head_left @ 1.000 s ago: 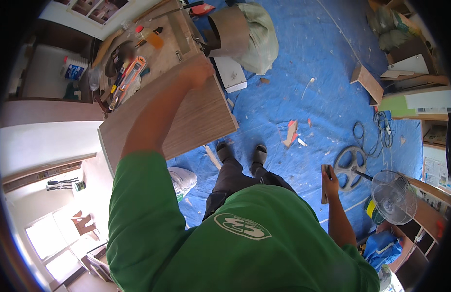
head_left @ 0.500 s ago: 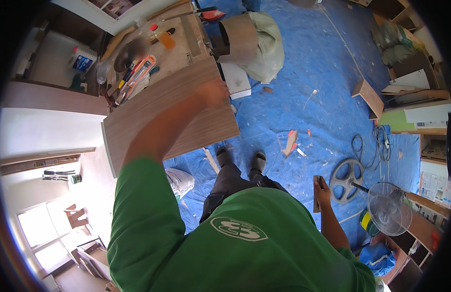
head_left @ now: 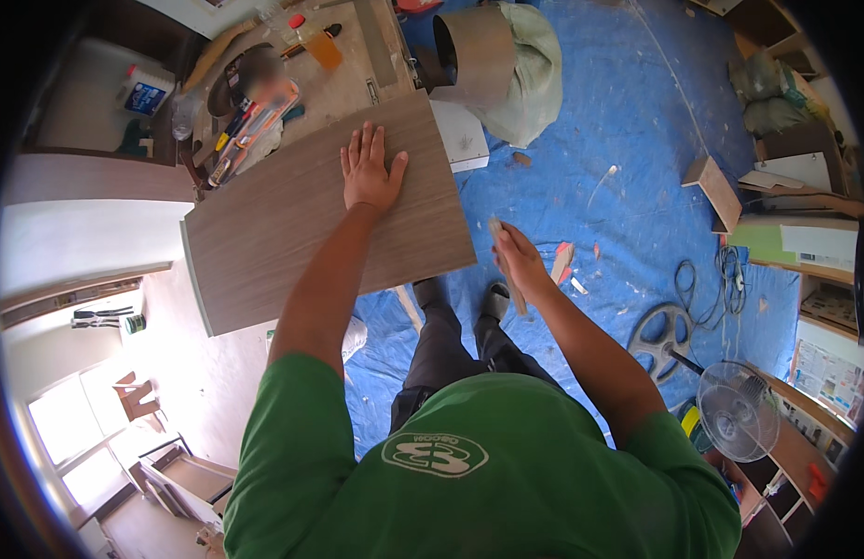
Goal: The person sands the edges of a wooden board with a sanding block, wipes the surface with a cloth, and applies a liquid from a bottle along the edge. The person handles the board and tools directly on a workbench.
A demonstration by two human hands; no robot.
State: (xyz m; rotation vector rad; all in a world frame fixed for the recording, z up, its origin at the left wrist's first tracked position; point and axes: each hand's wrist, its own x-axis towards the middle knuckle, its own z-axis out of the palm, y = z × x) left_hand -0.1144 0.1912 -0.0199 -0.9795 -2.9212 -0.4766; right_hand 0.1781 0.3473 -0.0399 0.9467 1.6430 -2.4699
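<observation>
My left hand [head_left: 369, 177] lies flat with its fingers apart on a wood-grain board [head_left: 292, 247], which rests on a workbench [head_left: 376, 37]. Just right of the board's front corner, my right hand [head_left: 521, 253] grips a narrow flat wooden block [head_left: 514, 294], held upright in the air. Behind the board, several tools [head_left: 255, 130] lie on the bench beside a bottle of orange liquid [head_left: 320, 51] with a red cap.
A blue tarp [head_left: 637, 158] covers the floor. A curved metal sheet [head_left: 469, 56] and pale sack [head_left: 525, 102] are beside the bench. A fan [head_left: 740, 410], coiled cable [head_left: 730, 284] and stacked boards [head_left: 786, 177] are on the right. A white jug [head_left: 145, 91] stands left.
My left hand has shifted from the board's right edge to lie flat nearer its middle. My right hand has swung up and leftward from beside my body with the block.
</observation>
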